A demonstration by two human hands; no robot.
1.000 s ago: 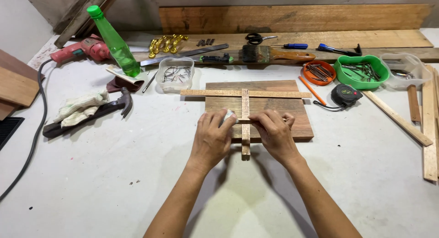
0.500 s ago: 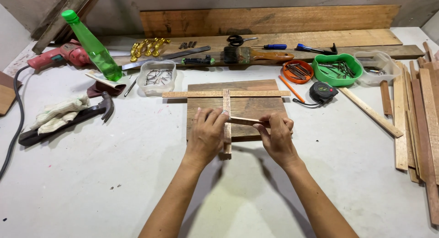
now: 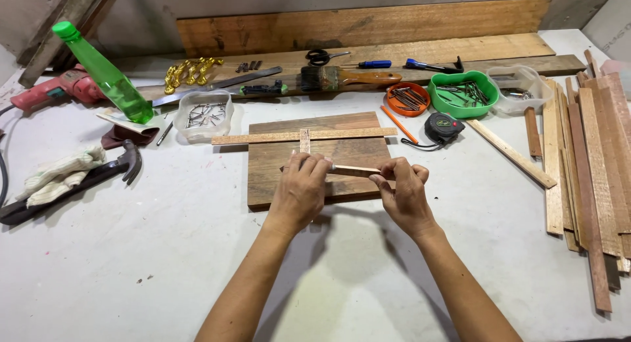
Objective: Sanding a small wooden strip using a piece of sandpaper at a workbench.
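A dark wooden board (image 3: 276, 177) lies flat on the white table. Across its far edge rests a long thin strip (image 3: 263, 138), and a short upright strip (image 3: 304, 141) crosses it and runs under my left hand. Both hands pinch the ends of a small thin wooden stick (image 3: 355, 169) held level just above the board. My left hand (image 3: 299, 194) grips its left end over the upright strip. My right hand (image 3: 402, 197) holds its right end near the board's right edge.
Hammer (image 3: 98, 171) and cloth gloves (image 3: 56, 174) lie left. A green bottle (image 3: 105, 75), clear nail tub (image 3: 202, 115), paintbrush (image 3: 342, 77), orange dish (image 3: 407, 98), green bowl (image 3: 463, 92), pencil (image 3: 397, 123) and tape measure (image 3: 439, 127) sit behind. Wood strips (image 3: 585, 164) pile at right.
The view has shifted right, showing more of the strip pile. My hands have lifted the small stick slightly and moved a little apart along it.
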